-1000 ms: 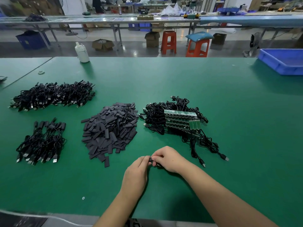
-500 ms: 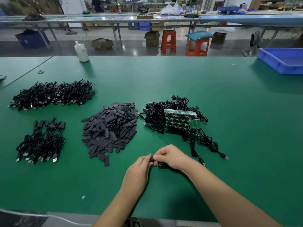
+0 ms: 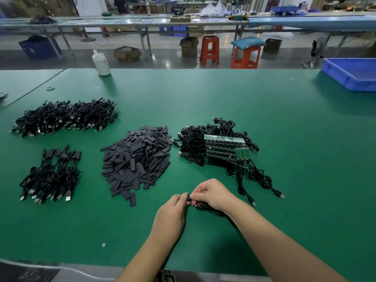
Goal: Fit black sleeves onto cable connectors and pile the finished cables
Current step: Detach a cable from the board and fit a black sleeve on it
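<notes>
Pinching a small black sleeve (image 3: 188, 198) between our two sets of fingertips, we held it just above the green table (image 3: 264, 119), near its front edge. Our left hand (image 3: 173, 212) had thumb and fingers curled on the sleeve's left end; our right hand (image 3: 211, 193) gripped the other end, fingers bent, with the cable (image 3: 205, 207) looping beneath that wrist. Beyond our hands lay the sleeve pile (image 3: 138, 159), the unfinished cables with green boards (image 3: 219, 147) to its right, and two heaps of finished cables (image 3: 50, 176) well apart on the left.
</notes>
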A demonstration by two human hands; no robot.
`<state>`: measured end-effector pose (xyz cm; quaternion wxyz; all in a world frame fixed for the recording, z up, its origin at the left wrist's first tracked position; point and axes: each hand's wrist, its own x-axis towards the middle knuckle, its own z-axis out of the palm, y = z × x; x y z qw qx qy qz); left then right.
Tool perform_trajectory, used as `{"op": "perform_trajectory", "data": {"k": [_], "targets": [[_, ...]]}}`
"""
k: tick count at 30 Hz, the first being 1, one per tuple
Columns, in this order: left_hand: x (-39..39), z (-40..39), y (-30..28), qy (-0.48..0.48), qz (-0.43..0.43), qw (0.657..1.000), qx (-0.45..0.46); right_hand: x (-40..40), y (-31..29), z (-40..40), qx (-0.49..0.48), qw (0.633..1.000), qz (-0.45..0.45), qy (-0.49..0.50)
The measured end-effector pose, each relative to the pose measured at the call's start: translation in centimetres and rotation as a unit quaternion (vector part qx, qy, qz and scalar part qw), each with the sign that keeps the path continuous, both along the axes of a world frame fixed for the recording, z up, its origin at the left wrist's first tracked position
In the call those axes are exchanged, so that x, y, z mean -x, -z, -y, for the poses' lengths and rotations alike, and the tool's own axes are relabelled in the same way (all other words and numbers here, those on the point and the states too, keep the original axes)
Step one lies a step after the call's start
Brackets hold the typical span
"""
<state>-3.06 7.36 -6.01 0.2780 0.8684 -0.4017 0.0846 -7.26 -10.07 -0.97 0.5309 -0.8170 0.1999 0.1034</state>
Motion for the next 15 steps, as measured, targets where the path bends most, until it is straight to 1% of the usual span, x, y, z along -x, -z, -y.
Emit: {"op": "perform_trajectory", "data": {"k": [4, 9, 12, 15], "targets": [[0.03, -0.07, 0.08, 0.012, 0.003, 1.000, 0.009, 0.31, -0.11, 0.20, -0.020, 1.000, 0.015, 0.001], [0.13, 0.08, -0.14, -0.011, 0.028, 1.000, -0.010, 0.33, -0.06, 0.01, 0.001, 1.000, 0.025, 0.002], [0.12, 0.11, -0.29, -0.026, 0.040, 0.999, -0.018, 0.04, -0.24, -0.45, 0.065, 0.997, 0.033, -0.016], [0.05, 0.13, -0.36, -0.031, 0.041, 0.998, -0.023, -0.01, -0.80, -0.47, 0.181, 0.979, 0.034, -0.085]]}}
